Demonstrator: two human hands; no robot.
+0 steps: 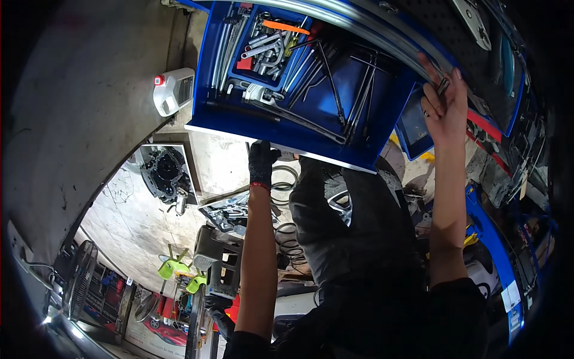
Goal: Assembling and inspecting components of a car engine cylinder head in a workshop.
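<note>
A blue tool drawer point(335, 99) is pulled out in front of me, with a pale front edge. My left hand point(261, 164), in a black glove, is closed just below that edge; what it grips, if anything, I cannot make out. My bare right hand point(444, 105) is raised beyond the drawer's right side, its fingers closed on a small shiny metal piece point(443, 85) that looks like a socket. Inside the drawer lie a blue tray point(239, 75) of wrenches and sockets, an orange-handled tool point(286, 26), and several T-handle wrenches point(362, 90).
A white jug point(173, 91) with a red cap stands left of the drawer. Below it, a dark engine part point(164, 173) rests on a pale surface. Coiled black hose point(290, 239) lies near my left forearm. At right are a blue metal arm point(493, 239) and a red bar point(484, 124).
</note>
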